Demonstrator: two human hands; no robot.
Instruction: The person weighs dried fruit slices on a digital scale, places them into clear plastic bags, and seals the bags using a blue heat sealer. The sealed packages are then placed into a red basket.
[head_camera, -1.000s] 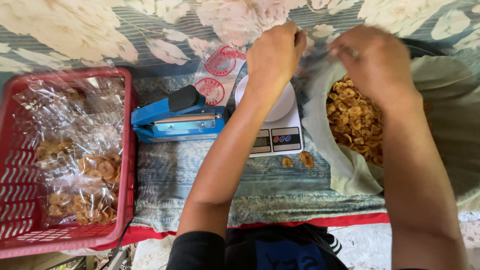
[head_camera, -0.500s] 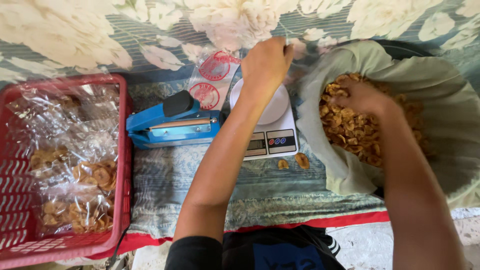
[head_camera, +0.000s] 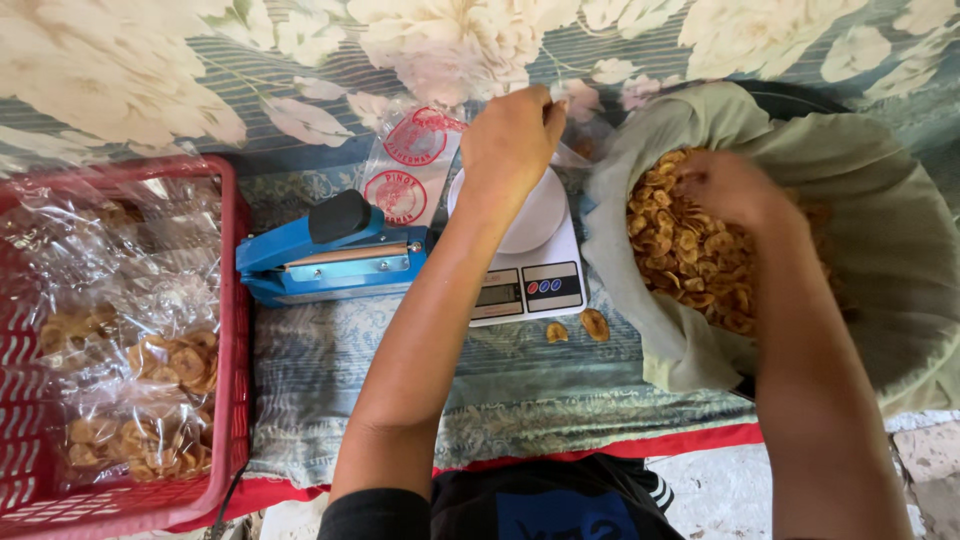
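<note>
Pinching a thin, floppy clear bag (head_camera: 575, 150) by its rim, the left hand (head_camera: 510, 140) holds it; the right hand (head_camera: 725, 185) cups light, brittle chips (head_camera: 690, 265).

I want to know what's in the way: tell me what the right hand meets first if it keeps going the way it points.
The right hand points left and down into the pale cloth-lined container; it would likely meet the heap of fried chips first. It already looks to be touching them, though depth is unclear.
</note>
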